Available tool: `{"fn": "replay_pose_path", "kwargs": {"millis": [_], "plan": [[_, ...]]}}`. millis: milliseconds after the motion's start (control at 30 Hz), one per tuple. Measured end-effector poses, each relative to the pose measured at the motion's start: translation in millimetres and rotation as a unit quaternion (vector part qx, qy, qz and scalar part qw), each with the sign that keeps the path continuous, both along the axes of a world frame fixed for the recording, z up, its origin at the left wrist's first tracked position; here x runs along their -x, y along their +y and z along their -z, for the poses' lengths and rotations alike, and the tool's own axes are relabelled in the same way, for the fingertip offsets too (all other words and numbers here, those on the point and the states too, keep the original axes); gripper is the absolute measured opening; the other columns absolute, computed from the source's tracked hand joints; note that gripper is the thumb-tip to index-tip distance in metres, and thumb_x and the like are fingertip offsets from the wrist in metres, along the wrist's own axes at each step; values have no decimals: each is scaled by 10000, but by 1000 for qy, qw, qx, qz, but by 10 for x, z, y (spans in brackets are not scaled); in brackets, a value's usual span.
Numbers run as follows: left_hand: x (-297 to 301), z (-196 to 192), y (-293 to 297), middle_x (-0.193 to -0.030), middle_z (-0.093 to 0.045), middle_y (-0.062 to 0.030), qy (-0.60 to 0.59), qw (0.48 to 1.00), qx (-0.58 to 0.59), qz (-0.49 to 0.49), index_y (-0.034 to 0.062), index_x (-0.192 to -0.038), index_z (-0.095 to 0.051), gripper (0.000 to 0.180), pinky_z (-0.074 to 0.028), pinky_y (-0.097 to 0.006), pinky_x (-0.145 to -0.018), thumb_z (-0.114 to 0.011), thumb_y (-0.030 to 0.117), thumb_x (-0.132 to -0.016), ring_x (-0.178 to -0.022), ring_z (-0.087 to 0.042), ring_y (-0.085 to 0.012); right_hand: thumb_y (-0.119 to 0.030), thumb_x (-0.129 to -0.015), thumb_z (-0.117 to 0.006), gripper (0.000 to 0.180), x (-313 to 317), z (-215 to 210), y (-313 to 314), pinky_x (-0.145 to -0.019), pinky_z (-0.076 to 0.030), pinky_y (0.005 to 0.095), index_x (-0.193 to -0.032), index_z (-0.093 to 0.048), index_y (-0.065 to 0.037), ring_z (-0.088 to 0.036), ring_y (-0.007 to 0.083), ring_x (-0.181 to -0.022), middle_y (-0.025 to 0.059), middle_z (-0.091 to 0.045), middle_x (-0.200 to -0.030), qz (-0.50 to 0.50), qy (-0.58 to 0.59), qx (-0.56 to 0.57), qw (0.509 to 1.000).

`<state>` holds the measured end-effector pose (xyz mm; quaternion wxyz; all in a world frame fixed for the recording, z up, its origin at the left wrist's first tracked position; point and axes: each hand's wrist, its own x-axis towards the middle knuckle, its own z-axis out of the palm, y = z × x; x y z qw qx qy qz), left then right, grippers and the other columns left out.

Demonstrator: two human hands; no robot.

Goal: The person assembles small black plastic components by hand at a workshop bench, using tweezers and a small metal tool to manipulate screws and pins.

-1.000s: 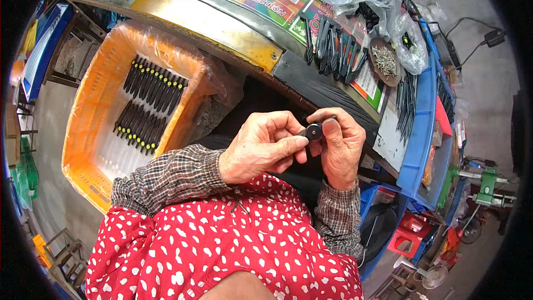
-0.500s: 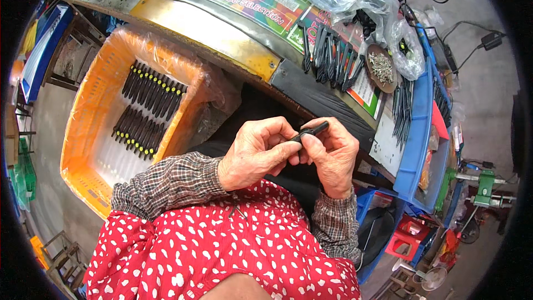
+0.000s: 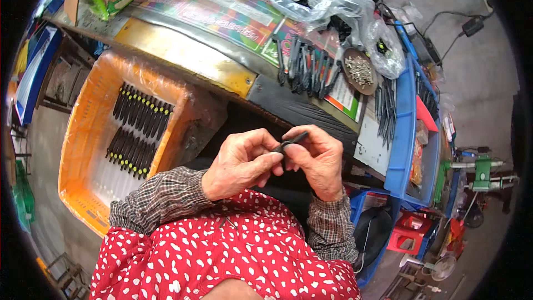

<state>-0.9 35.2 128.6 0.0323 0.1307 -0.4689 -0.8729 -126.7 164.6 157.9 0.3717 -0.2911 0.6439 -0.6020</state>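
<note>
A slim black piece, apparently plastic, is held between my two hands above my lap, just off the table's near edge. My left hand pinches its inner end with thumb and fingertips. On the other end, my right hand has its thumb pressed along the side and its fingers curled behind, and a dark tip sticks out above. Fingers cover much of the piece, so its exact kind cannot be made out.
An orange crate lined with clear plastic stands at left, holding two rows of black pieces with yellow-green dots. On the table lie black parts, a dish of small metal pieces, plastic bags and a blue tray.
The view has shifted, so the table and crate sit a little further left and lower, with more bags showing at the top. Both hands still grip the black piece, at a slightly changed tilt.
</note>
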Motion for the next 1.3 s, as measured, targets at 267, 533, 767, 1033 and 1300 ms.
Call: {"fn": "replay_pose_path", "kwargs": {"millis": [267,533,767,1033,1300], "plan": [[57,24,51,-740,-635,-62,12,1000,-1,-11,-13,-939,-543,87,-381,-169,-424,-561,70,-919,-523,-526,-51,-12,-828,-655,153,-63,33,-21,-554,-469,179,-969,-601,13,-570,27,-663,-4,-611,-752,59,116,-48,990],[111,-52,48,-751,-639,-63,6,999,26,21,0,-985,-528,93,-393,-165,-432,-543,72,-929,-523,-531,-46,-96,-856,-668,145,91,-3,76,-513,-443,177,-944,-621,9,-548,29,-596,-6,-603,-716,23,27,3,999],[238,-51,182,-930,-623,-155,94,904,392,-145,-4,-1078,-521,405,-518,-331,-666,-718,12,-724,-756,-648,-268,-104,-867,-657,127,49,5,77,-455,-416,184,-912,-621,10,-522,27,-522,-16,-596,-656,100,109,26,989],[334,-13,154,-929,-639,-148,178,803,537,-189,-16,-1032,-581,341,-510,-291,-720,-692,-61,-713,-824,-657,-244,-108,-863,-667,130,84,33,93,-437,-392,192,-915,-625,4,-511,29,-500,-15,-596,-640,136,144,31,980],[351,34,136,-888,-644,-153,153,844,479,-185,-14,-1050,-607,328,-504,-300,-658,-681,-50,-732,-754,-649,-265,-37,-820,-656,96,399,-77,375,-583,-467,249,-886,-645,32,-592,127,-655,90,-643,-788,144,304,-66,939]]}}
